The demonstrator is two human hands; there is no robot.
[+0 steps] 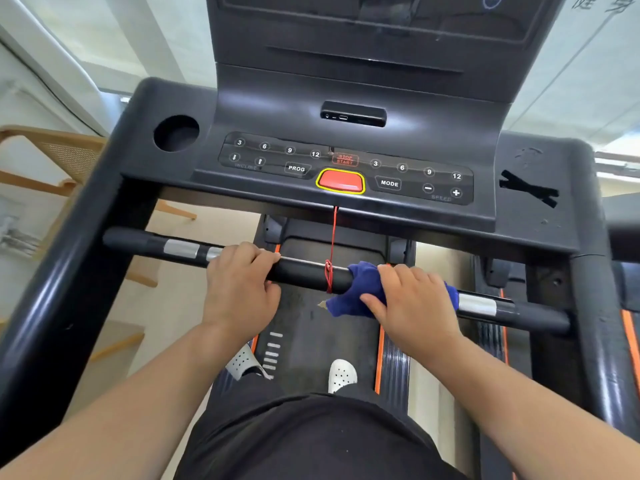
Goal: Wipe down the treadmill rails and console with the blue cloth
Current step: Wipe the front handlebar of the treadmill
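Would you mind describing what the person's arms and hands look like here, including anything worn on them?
Both arms are bare as far as the frame shows: no sleeve covers the left forearm or the right forearm. The left hand and the right hand are ungloved, and no ring, watch, bracelet or marking is visible on the fingers or wrists.

The handlebar (304, 275) is lying before the console (346, 133), the safety cord (333, 237) looping round its middle. The left hand (239, 285) is gripping it left of the cord, the right hand (412, 303) holding the cloth (360, 292) on it right of the cord
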